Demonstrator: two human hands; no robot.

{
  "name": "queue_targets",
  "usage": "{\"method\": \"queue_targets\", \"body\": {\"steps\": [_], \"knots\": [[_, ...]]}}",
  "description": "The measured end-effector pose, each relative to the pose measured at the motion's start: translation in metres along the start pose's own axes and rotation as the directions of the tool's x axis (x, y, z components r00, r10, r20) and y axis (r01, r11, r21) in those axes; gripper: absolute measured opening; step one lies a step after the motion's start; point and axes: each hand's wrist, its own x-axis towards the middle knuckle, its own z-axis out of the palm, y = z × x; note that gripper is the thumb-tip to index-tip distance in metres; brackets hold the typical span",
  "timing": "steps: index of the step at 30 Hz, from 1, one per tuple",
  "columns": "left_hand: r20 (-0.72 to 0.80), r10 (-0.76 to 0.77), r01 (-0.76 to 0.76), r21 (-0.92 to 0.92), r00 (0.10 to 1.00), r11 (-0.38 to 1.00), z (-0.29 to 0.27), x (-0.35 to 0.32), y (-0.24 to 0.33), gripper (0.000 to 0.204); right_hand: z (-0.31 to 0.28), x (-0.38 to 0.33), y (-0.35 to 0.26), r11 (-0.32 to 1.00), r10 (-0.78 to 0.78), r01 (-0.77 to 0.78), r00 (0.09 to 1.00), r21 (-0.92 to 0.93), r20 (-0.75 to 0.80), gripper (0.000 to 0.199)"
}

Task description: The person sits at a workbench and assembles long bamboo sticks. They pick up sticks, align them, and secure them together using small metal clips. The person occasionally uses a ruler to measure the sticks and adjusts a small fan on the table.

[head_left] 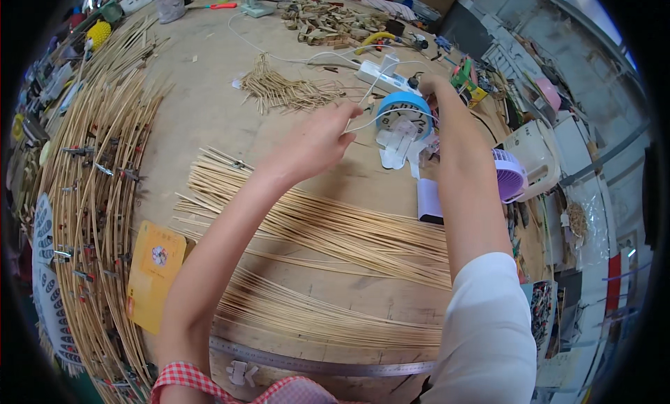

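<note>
My left hand [317,140] is raised over the wooden table [202,104], its fingers pinched on a thin white cable [363,121]. The cable runs toward a small blue-rimmed round fan [403,118] that lies on its white stand. My right hand [427,84] reaches past that fan to a white power strip [380,75]; its fingers are partly hidden, and I cannot tell what they hold. Below both forearms, long thin bamboo strips [328,226] lie spread in rows across the table.
Curved bundles of bamboo strips with clips [98,195] fill the left side. A yellow card [153,271] and a metal ruler [314,365] lie near the front edge. A pile of short sticks [286,90], wooden blocks [328,24], a purple fan [509,174] and tools crowd the far and right sides.
</note>
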Motion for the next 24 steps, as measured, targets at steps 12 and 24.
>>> {"method": "queue_targets", "body": {"steps": [12,24], "knots": [[0.018,-0.001,0.002,-0.084,1.0,0.996,0.024,-0.008,-0.018,0.032,0.01,0.02,-0.003,0.954,-0.075,0.071,0.997,-0.29,-0.004,0.015],[0.137,0.311,-0.332,0.181,0.941,0.926,0.114,-0.006,-0.014,0.034,0.009,0.001,-0.009,0.975,-0.121,0.109,0.991,-0.194,-0.049,0.02]]}}
